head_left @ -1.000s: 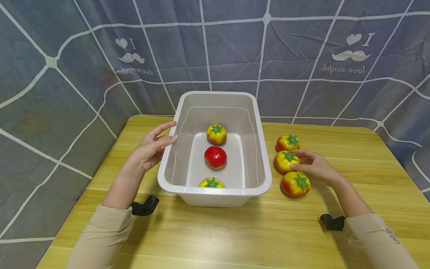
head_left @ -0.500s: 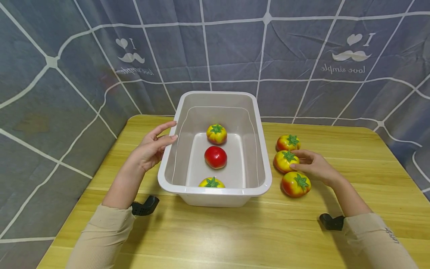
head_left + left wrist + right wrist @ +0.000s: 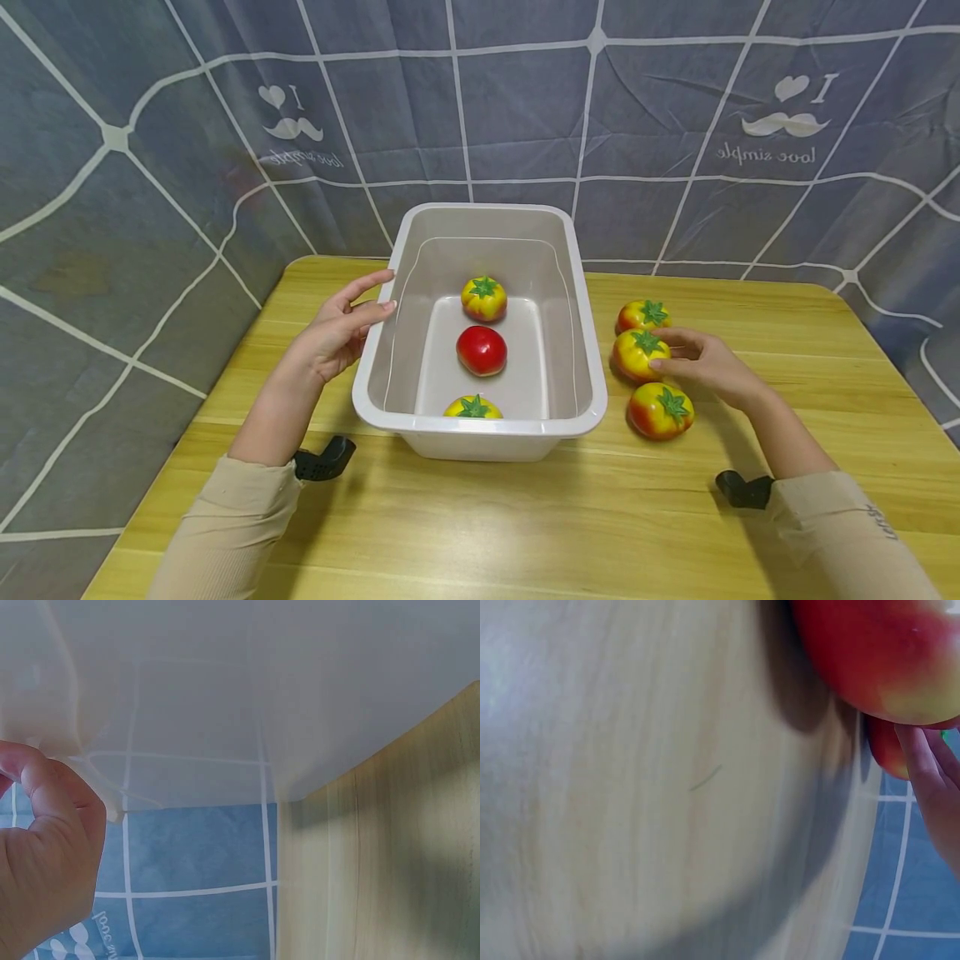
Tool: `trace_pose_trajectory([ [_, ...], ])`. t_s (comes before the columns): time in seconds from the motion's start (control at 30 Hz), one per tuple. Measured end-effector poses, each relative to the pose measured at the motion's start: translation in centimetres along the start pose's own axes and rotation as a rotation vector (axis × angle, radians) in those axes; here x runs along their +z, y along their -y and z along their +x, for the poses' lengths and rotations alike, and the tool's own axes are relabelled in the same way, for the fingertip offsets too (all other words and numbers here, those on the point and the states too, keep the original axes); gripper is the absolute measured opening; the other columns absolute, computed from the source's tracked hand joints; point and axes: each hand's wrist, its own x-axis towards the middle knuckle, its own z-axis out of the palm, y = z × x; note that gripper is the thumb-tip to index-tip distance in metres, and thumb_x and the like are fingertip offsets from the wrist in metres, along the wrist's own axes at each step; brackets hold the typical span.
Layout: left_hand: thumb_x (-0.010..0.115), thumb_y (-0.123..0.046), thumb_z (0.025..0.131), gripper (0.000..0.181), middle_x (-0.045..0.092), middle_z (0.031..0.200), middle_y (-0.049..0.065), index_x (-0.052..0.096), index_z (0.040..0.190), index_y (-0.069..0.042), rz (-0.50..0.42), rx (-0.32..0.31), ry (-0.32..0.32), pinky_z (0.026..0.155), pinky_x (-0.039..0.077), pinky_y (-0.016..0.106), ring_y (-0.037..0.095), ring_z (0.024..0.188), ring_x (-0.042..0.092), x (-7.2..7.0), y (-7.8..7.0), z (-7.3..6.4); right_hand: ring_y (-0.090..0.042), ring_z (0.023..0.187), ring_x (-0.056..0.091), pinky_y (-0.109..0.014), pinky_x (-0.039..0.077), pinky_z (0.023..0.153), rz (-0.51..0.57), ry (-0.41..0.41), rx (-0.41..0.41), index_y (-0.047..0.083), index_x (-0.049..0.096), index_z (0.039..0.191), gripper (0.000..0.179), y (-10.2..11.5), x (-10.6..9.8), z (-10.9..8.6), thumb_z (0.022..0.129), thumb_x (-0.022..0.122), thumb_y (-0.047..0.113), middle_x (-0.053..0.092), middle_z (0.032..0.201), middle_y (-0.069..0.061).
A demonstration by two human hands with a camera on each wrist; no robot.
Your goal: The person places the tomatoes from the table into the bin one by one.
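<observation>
A pale grey plastic bin (image 3: pixel 491 427) stands mid-table, holding yellow-red toy tomatoes with green tops, such as the tomato (image 3: pixel 483 300) at its far end, and a plain red tomato (image 3: pixel 482 351). At its left rim, my left hand (image 3: pixel 341 332) touches the edge with thumb and forefinger; the left wrist view shows this hand (image 3: pixel 56 840) beside the bin's wall (image 3: pixel 195 727). My right hand (image 3: pixel 701 362) pinches a yellow-red tomato (image 3: pixel 636 357) right of the bin. In the right wrist view, its fingers (image 3: pixel 930 772) lie against the tomato's underside, partly out of frame.
Close behind the pinched tomato is another tomato (image 3: pixel 642 316), and one more tomato (image 3: pixel 660 412) sits in front of it. The wooden table (image 3: pixel 480 525) ends at a blue-grey checked cloth (image 3: pixel 517 117) hanging behind and at the sides.
My right hand has taken hold of the middle tomato and shifted slightly up with it, away from the tomato in front. My left hand and the bin stay in place.
</observation>
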Motion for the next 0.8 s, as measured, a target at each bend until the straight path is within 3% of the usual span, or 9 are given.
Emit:
trace_pose_trajectory([
  [0.37,0.054,0.002,0.090,0.038,0.065,0.085,0.006,0.047,0.123,-0.016,0.007,0.000,-0.003,0.063,0.057,0.027,0.014,0.067,0.065,0.0,0.0,0.0,-0.029,0.114,0.044,-0.014,0.046,0.080,-0.015,-0.001,-0.018,0.001,0.041,0.136,0.056,1.0,-0.9,-0.1,0.090,0.063,0.024,0.044,0.133,-0.019],
  [0.63,0.055,0.002,0.090,0.039,0.064,0.085,0.006,0.047,0.124,-0.016,0.017,-0.004,-0.006,0.062,0.057,0.027,0.015,0.068,0.065,0.0,0.0,0.1,-0.009,0.105,0.047,-0.012,0.045,0.080,-0.024,-0.014,-0.028,0.000,0.040,0.137,0.057,2.4,-1.7,-0.1,0.090,0.063,0.022,0.044,0.134,-0.018],
  [0.8,0.055,0.002,0.090,0.039,0.064,0.085,0.006,0.046,0.124,-0.016,0.019,-0.005,-0.010,0.062,0.057,0.027,0.015,0.068,0.065,0.0,0.0,0.1,-0.008,0.104,0.048,-0.012,0.044,0.081,-0.026,-0.028,-0.035,0.002,0.041,0.136,0.056,3.7,-2.3,-0.2,0.090,0.063,0.024,0.048,0.127,-0.005],
])
